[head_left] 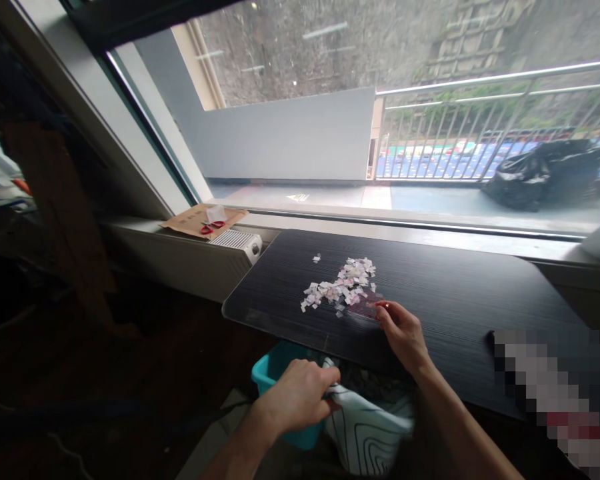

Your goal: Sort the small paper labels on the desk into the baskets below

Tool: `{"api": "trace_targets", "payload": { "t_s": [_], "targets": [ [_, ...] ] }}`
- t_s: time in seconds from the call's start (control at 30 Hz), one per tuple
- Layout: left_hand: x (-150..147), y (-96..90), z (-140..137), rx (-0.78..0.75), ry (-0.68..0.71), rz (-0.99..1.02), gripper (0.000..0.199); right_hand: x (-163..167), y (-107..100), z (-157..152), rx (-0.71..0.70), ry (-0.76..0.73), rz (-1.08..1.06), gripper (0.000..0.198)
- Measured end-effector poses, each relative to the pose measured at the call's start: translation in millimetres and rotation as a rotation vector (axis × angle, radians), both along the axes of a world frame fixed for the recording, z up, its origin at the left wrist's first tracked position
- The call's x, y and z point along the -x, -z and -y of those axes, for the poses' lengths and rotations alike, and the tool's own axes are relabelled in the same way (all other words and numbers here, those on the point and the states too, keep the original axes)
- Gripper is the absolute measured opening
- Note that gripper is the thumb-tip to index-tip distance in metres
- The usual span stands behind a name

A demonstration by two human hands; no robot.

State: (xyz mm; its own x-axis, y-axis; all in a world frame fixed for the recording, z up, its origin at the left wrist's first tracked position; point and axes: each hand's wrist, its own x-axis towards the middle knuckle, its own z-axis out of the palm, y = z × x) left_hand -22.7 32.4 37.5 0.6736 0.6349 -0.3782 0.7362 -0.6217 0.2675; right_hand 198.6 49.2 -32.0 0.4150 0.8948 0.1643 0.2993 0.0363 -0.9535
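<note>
A loose pile of small white and pinkish paper scraps (pixel 336 291) lies on the dark table (pixel 455 287). My right hand (pixel 403 330) pinches a thin, see-through reddish sheet (pixel 364 305) flat against the tabletop, its edge touching the near right side of the pile. Below the table's front edge, my left hand (pixel 300 393) is closed on the rim of a white bag with black curved lines (pixel 363 427). Whether the bag is cloth or plastic I cannot tell. Partly behind that hand stands a turquoise bin (pixel 266 370).
Red-handled scissors (pixel 213 228) lie on brown paper (pixel 185 223) on the sill, left of a white radiator (pixel 237 243). A window runs along the table's far side. A blurred-out object (pixel 550 387) rests at the table's right.
</note>
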Motion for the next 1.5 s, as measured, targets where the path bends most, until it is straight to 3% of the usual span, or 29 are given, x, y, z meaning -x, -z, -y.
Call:
{"api": "trace_targets", "payload": {
  "t_s": [0.2, 0.4, 0.67, 0.83, 1.0, 1.23, 1.37, 1.5],
  "targets": [
    [-15, 10.0, 10, 0.01, 0.065, 0.024, 0.016, 2, -3, 2, 0.002, 0.012, -0.008, 0.036],
    [-4, 23.0, 13, -0.02, 0.077, 0.052, 0.009, 3, -8, 4, 0.019, 0.021, -0.009, 0.034],
    [4, 21.8, 17, 0.021, 0.043, 0.053, 0.01, -5, -7, 8, 0.035, 0.097, 0.037, 0.032],
    [6, 22.2, 17, 0.039, 0.03, 0.043, 0.01, 1, 2, 3, 0.035, -0.01, 0.105, 0.032],
    [8, 15.1, 19, 0.074, 0.016, 0.006, 0.014, 9, -3, 6, 0.028, -0.116, 0.205, 0.026],
    [15, 10.8, 25, 0.096, 0.024, -0.031, 0.016, 13, -11, -1, -0.07, -0.117, 0.32, 0.025],
    [18, 17.1, 30, 0.092, 0.006, -0.043, 0.013, 14, -10, -2, -0.072, -0.172, 0.385, 0.023],
    [18, 28.2, 37, 0.028, 0.034, -0.025, 0.011, 11, -9, -2, -0.109, -0.115, 0.406, 0.024]
  ]
}}
